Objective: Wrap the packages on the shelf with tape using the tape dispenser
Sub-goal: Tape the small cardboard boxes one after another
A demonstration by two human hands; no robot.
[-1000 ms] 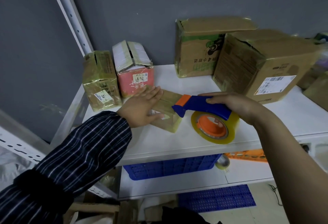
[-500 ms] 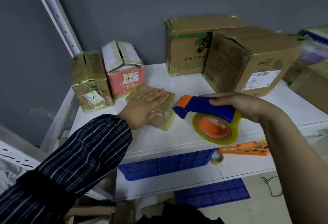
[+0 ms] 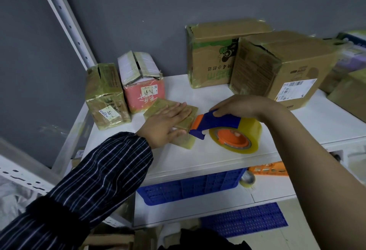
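Observation:
A small flat package (image 3: 158,105) wrapped in yellowish tape lies on the white shelf (image 3: 198,156). My left hand (image 3: 165,121) presses flat on top of it with straight fingers. My right hand (image 3: 243,106) grips the blue and orange tape dispenser (image 3: 215,123) by its handle. The dispenser's orange nose touches the package's right edge. Its roll of clear yellowish tape (image 3: 235,138) rests on the shelf.
Two small boxes, one taped brown (image 3: 106,97) and one pink (image 3: 141,85), stand at the left back. Two big cardboard boxes (image 3: 213,55) (image 3: 281,69) stand at the back right. Below are a blue crate (image 3: 190,187), an orange basket (image 3: 269,170) and a spare tape roll (image 3: 247,179).
The dispenser has moved left until its nose meets the package. My left hand stays flat on the package. The camera view has shifted slightly.

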